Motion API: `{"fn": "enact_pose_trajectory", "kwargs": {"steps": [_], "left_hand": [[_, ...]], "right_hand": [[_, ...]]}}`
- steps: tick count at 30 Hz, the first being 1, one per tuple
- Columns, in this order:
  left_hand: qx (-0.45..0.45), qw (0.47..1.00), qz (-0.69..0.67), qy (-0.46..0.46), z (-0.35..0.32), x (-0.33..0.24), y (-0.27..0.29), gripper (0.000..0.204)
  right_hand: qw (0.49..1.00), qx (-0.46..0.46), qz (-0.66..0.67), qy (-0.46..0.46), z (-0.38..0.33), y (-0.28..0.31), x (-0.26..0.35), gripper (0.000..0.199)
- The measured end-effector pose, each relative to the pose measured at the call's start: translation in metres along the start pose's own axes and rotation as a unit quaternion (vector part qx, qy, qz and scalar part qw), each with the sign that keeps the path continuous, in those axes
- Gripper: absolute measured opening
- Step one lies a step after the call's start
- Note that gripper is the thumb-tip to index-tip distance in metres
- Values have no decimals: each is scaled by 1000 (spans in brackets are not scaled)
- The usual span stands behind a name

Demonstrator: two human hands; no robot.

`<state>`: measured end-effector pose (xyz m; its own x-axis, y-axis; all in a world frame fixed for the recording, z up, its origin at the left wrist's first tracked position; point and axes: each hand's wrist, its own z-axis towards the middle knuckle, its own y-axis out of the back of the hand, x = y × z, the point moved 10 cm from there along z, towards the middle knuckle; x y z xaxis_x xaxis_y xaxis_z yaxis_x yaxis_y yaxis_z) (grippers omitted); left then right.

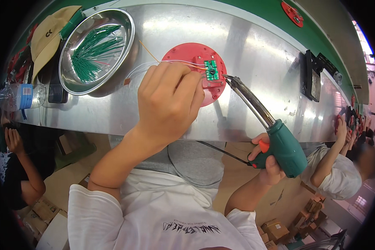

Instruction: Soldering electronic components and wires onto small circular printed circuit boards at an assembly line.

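From where I stand, the red disc [214,95] lies on the metal table [258,46], and the small green circuit board [212,70] sits on top of it, right between the two hands. The right hand [267,160] is wrapped around the handle of a green soldering gun [285,146], a finger by the orange trigger, while the left hand [168,96] has its fingers curled and bunched over the disc; their tips are hidden, so I can't tell what they grip. The gun's tip hangs just beside the board, near those fingers, and if the tip is hot, a small slip of either hand could burn skin or mark the red plastic. White wires [142,65] and an orange wire [149,51] trail past the left hand, and a tug on them might pull a joint loose. The black cord [226,153] below the table edge could snag and jerk the gun. Off to the left, a shiny steel bowl [128,43] holds a fanned heap of green wires [87,54]. Beyond it lies a clear bottle [21,97], contents unclear, and cardboard boxes [275,229] sit on the floor, their insides hidden from me.
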<state>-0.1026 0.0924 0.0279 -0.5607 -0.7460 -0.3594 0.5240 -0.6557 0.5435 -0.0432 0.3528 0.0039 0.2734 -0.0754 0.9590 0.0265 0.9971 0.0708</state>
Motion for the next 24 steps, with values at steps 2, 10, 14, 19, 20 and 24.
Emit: {"fn": "enact_pose_trajectory", "kwargs": {"steps": [2,10,14,19,20,24], "left_hand": [[10,1000,7,1,0,-1,-2,13],[7,1000,-5,20,0,2,-4,10],[4,1000,-1,13,-2,3,-5,10],[-3,1000,-11,14,-3,5,-4,10],[-3,1000,-9,13,-3,5,-4,10],[-3,1000,-13,12,-3,6,-5,10]], "right_hand": [[1000,8,3,-9,1,-2,-1,56],[998,49,-25,-10,8,-13,0,57],[999,32,-25,-14,8,-15,-2,56],[998,39,-20,-52,11,-16,-2,51],[997,40,-25,-66,12,-16,-3,48],[997,41,-17,-56,14,-14,-4,42]]}}
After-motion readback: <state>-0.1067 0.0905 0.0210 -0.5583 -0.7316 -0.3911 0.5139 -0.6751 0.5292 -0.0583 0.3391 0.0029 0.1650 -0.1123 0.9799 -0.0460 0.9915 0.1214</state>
